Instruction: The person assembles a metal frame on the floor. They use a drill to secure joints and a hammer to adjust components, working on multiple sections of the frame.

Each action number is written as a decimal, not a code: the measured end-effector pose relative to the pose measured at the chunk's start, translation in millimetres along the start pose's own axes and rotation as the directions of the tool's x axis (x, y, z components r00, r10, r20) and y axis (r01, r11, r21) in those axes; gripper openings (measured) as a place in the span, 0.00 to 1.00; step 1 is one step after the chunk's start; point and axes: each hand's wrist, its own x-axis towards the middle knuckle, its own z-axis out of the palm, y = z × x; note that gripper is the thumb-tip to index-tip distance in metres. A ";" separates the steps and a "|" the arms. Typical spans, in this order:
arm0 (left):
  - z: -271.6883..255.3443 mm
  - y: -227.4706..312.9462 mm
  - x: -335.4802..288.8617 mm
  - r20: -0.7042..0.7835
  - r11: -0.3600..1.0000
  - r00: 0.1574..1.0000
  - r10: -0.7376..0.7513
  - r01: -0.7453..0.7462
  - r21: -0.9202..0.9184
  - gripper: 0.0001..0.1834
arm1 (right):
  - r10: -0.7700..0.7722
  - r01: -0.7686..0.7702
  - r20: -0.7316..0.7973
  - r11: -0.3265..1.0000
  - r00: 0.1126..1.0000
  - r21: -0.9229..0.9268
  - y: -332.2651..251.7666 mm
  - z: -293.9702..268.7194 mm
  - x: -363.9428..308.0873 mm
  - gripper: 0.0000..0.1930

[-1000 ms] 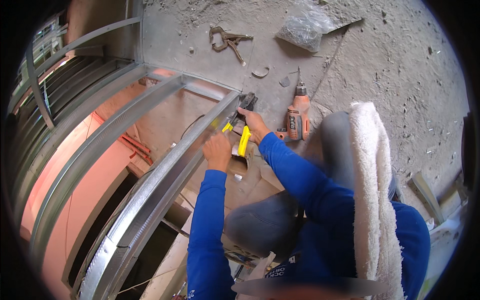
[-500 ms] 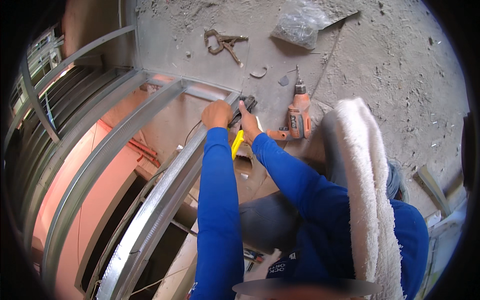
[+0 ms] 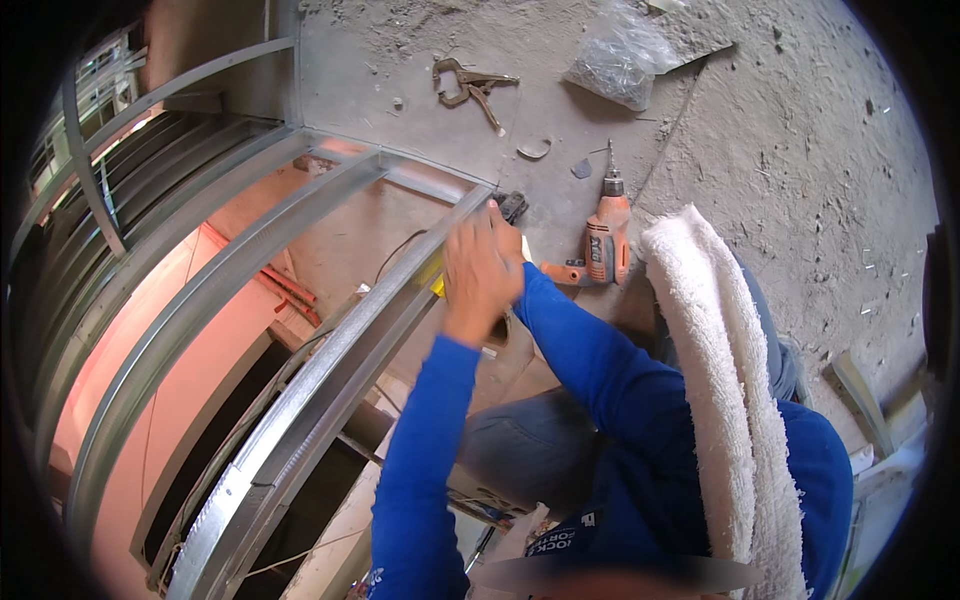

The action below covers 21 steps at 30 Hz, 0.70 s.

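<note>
Two hands of mine overlap at the metal stud's (image 3: pixel 330 352) end, left hand (image 3: pixel 478 280) across right hand (image 3: pixel 507 238).
Half a second ago my left was a fist; now its fingers stretch straight, hiding most of my right, whose grip I cannot tell. The yellow-handled tool (image 3: pixel 438 286) shows just a sliver at nine o'clock; a dark metal part (image 3: pixel 513 207) pokes out at one. The stud is shiny, long and channel-shaped.
</note>
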 end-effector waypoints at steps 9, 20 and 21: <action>38.3 -36.0 -48.9 0.200 0.878 0.939 -0.281 0.167 0.448 0.23 | 0.113 -0.113 0.001 0.992 0.994 0.064 -8.6 0.8 -13.9 0.26; 61.8 -60.5 -55.6 0.241 0.893 0.924 -0.298 0.180 0.413 0.15 | -0.032 0.013 -0.162 0.993 0.986 -0.116 22.9 -1.6 23.1 0.38; 57.8 -61.0 -57.9 0.187 0.908 0.953 -0.237 0.149 0.391 0.15 | -0.020 0.007 -0.165 0.997 0.986 -0.078 22.6 -0.2 21.4 0.42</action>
